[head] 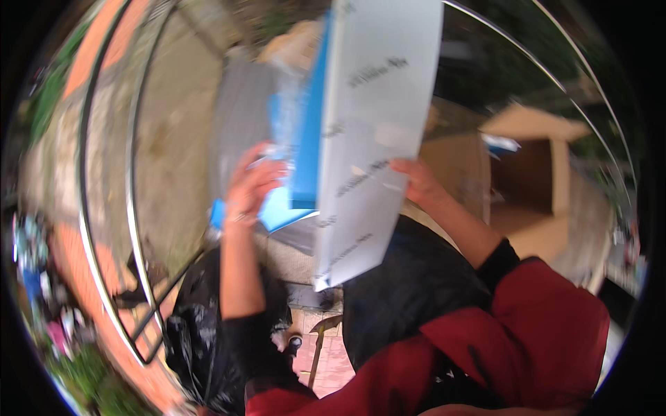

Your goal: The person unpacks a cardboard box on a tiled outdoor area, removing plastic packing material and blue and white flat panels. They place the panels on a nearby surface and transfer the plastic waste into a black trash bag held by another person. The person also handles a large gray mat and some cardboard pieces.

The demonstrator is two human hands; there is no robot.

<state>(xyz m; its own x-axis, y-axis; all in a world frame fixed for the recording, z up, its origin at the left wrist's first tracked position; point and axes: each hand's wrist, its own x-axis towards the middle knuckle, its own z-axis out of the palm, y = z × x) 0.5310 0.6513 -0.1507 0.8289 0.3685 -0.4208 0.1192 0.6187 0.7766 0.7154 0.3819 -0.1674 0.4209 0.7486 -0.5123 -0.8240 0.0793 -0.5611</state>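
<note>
My right hand [416,179] grips the right edge of a long white panel [372,130] with dark printed writing, which stands upright before me. Against its left side is a blue panel or box part [312,140]. My left hand [257,179] is at the left, its fingers bent around crumpled clear plastic [283,140] beside the blue part. Motion blur hides how firmly it grips. Below lie more light blue pieces [286,208] on a grey surface [244,114].
An open cardboard box [530,203] stands at the right with something blue and white at its opening. Curved metal rails [132,182] run along the left. Black plastic [192,312] hangs at lower left. A green and brown heap of things lies at the far left.
</note>
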